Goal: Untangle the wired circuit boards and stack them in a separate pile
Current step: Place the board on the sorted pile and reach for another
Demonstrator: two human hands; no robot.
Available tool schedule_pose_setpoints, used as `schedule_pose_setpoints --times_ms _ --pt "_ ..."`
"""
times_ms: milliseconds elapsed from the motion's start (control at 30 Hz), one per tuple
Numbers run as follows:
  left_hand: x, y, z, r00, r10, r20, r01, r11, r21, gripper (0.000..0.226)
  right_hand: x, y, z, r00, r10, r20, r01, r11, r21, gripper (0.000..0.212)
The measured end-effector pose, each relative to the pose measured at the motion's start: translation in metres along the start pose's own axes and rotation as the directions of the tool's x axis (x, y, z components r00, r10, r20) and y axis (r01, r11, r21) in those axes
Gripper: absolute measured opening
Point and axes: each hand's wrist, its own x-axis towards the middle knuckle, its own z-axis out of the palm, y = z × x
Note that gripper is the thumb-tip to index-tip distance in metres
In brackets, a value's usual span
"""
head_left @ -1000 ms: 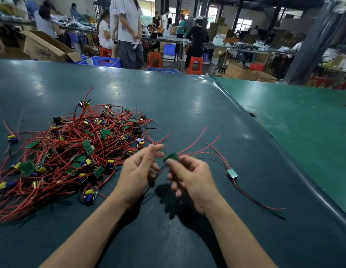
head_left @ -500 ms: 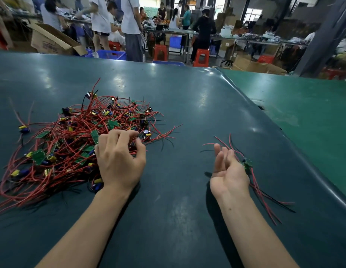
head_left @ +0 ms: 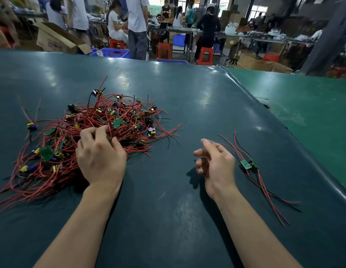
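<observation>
A big tangle of wired circuit boards [head_left: 87, 136], red wires with small green boards and yellow-blue parts, lies on the left of the dark teal table [head_left: 187, 97]. My left hand [head_left: 100, 155] sits on the tangle's near right side, its fingers and thumb curled round some wires and a green board. A small separate pile of boards [head_left: 247, 164] with red and black wires lies to the right. My right hand [head_left: 216, 163] hovers just left of that pile, fingers loosely curled and holding nothing.
A lighter green table [head_left: 313, 117] adjoins on the right across a raised seam. Beyond the far edge are a cardboard box [head_left: 58, 39], a blue crate [head_left: 116, 53], red stools and several people at other benches.
A second ago both hands held one board between them. It now lies on the right pile. My left hand moved onto the tangle and curled in. My right hand drew back left.
</observation>
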Motion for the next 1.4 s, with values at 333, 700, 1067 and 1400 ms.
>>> schedule_pose_setpoints --times_ms 333,700,1067,1400 --pt "0.002 0.0 -0.003 0.999 -0.037 0.014 0.038 0.997 -0.065 0.036 0.002 0.003 -0.002 0.999 -0.016 0.042 0.018 0.999 -0.031 0.005" --pt "-0.005 0.017 -0.014 0.754 0.428 -0.498 -0.612 0.735 -0.294 0.015 0.003 0.002 -0.003 0.993 0.001 0.122 0.008 0.998 -0.068 0.008" --pt "-0.046 0.055 0.003 0.879 0.259 0.401 0.26 0.446 -0.857 0.041 -0.002 0.009 0.001 0.929 -0.052 0.368 0.094 0.991 -0.096 0.01" --pt "-0.036 0.051 0.011 0.703 0.169 0.69 0.634 0.29 -0.717 0.017 -0.003 0.007 0.001 0.951 -0.077 0.3 0.125 0.982 -0.144 0.007"
